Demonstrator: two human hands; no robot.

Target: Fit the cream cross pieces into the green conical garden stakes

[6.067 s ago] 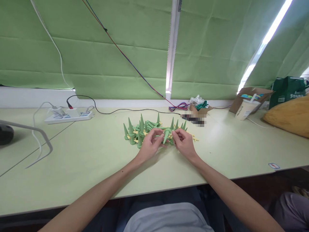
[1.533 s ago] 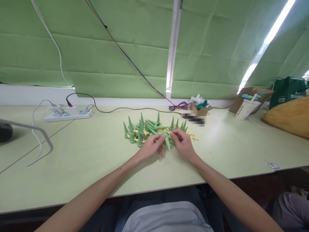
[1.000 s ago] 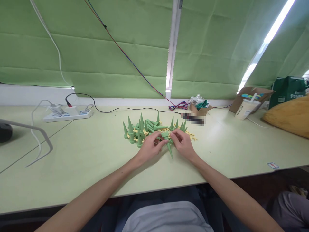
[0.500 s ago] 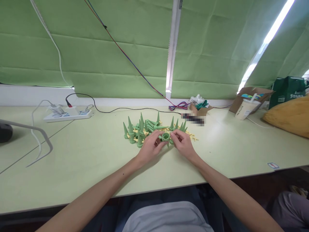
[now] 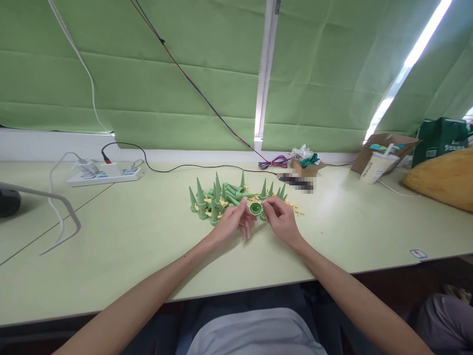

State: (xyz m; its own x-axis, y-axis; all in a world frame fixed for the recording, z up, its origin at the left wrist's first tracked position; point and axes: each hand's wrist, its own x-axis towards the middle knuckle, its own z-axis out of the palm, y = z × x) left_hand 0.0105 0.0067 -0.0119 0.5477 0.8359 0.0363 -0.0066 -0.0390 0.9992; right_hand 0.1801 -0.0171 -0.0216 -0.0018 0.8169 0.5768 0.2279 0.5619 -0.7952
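Observation:
A green hollow plastic cone [image 5: 255,209] is held with its round open end turned toward me. My right hand [image 5: 283,219] pinches at its right rim; whether a small yellow piece is also between those fingertips is hidden. At the cone's left side is my left hand [image 5: 232,223], its fingers apart and partly stretched downward. I cannot tell whether its fingertips still touch the rim. Just beyond both hands several green cones [image 5: 213,213] stand upright, some with yellow pieces on them. Green tubes [image 5: 233,188] lie among them, and small yellow pieces [image 5: 295,206] are scattered to the right.
A white power strip [image 5: 107,173] lies at the back left, with a black cable running along the table. Toward the back right are a small open box [image 5: 308,167], a drink cup [image 5: 377,165], a cardboard box [image 5: 358,160] and a yellow cushion [image 5: 443,172].
My left fingers have loosened from the cone and spread downward. The cone has turned slightly and shifted a little right, while my right hand keeps its pinch.

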